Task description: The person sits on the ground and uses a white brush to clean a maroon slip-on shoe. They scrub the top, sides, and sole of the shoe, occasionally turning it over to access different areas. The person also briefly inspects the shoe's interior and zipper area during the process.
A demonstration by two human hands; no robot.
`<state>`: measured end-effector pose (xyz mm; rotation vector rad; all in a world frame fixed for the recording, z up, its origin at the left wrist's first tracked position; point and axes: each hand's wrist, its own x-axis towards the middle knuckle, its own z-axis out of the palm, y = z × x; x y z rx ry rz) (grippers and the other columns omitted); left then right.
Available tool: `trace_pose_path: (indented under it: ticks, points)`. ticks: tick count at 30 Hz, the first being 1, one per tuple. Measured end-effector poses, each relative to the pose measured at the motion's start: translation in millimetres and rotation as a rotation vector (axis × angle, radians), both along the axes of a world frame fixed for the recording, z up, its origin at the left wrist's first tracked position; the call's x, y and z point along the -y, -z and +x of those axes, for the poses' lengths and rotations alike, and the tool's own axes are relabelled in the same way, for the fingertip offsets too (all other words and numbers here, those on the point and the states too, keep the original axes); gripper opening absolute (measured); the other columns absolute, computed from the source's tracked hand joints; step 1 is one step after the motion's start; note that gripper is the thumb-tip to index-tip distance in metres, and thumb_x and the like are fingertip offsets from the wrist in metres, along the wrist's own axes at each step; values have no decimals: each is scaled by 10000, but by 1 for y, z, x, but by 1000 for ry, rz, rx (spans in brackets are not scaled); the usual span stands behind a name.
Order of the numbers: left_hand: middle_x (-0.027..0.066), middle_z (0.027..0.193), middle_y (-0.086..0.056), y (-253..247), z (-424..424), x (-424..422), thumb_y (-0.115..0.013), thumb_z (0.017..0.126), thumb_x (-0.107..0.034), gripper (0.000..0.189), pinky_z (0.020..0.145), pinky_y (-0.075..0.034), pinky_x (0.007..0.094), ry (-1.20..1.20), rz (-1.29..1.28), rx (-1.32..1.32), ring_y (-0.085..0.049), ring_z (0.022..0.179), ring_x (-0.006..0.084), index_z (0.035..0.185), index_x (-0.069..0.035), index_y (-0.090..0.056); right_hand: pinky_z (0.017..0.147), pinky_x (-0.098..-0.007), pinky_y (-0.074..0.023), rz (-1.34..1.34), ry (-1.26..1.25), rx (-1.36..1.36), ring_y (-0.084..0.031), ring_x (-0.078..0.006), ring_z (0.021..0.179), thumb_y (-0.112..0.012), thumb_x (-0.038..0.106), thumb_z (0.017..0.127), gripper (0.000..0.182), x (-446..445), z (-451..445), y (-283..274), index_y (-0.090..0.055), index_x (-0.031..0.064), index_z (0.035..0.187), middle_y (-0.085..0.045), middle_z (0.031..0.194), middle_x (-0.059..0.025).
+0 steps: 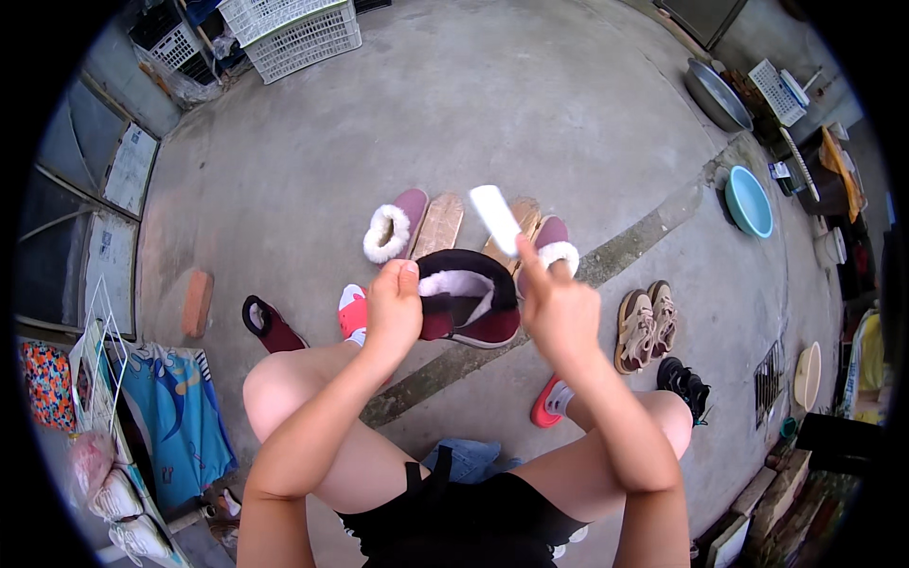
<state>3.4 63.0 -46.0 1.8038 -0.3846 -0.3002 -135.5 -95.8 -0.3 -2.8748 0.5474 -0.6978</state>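
A maroon slip-on shoe (490,329) with a black fuzzy collar and pale fleece lining is held up in front of me. My left hand (392,305) grips its side, thumb on the collar. In my right hand (561,305) is a white flat tool (496,219), perhaps a brush, blurred and raised beyond the shoe. Which face of the tool carries bristles, if any, I cannot tell. A similar maroon shoe (278,331) lies on the floor to the left. Beyond the held shoe, two mauve slippers with white fluffy collars (413,213) (552,231) flank two wooden blocks (439,226) (523,213).
Beige sneakers (638,328) and black shoes (683,383) stand on the concrete floor (469,113) at right. A blue basin (750,201) and metal basin (717,96) sit farther right. A brick (197,304) lies left; white crates (305,47) stack behind.
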Motion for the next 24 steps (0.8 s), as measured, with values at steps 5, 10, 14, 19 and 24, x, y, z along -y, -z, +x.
trace_pose_path:
  ticks: [5, 10, 14, 19, 24]
  points:
    - [175, 755, -634, 6, -13, 1, -502, 1024, -207, 265, 665, -470, 400, 34, 68, 106, -598, 688, 280, 939, 22, -606, 496, -410, -517, -54, 87, -322, -633, -290, 519, -652, 97, 786, 462, -4, -2, 29, -675, 128, 1246, -613, 687, -141]
    - [145, 739, -610, -14, -8, -7, -496, 1032, -194, 248, 641, -459, 370, 41, 52, 81, -574, 670, 229, 942, 17, -588, 463, -404, -504, 35, -13, -30, -631, -280, 516, -641, 64, 793, 516, -4, -10, -11, -641, 153, 1301, -594, 679, -124]
    - [74, 673, -539, -18, -23, -5, -490, 1039, -182, 241, 589, -420, 327, 57, -31, 162, -488, 623, 145, 940, 16, -585, 472, -428, -488, 12, 39, -186, -620, -300, 517, -656, 83, 822, 480, -8, -15, 12, -652, 168, 1294, -578, 662, -142]
    - [20, 665, -532, -49, -20, -13, -511, 1036, -170, 219, 573, -391, 285, 215, -164, 191, -456, 620, 96, 976, 15, -613, 553, -291, -472, 713, 240, 109, -612, -177, 543, -632, 224, 960, 276, 36, -21, -17, -678, 45, 1165, -654, 693, -98]
    - [-12, 745, -602, -62, -19, -18, -512, 1039, -164, 222, 607, -404, 230, 395, -221, -15, -491, 680, 51, 998, 17, -634, 521, -200, -329, 1343, -5, 137, -407, -14, 564, -818, 188, 837, 338, 10, -23, -32, -681, -7, 1077, -450, 613, 111]
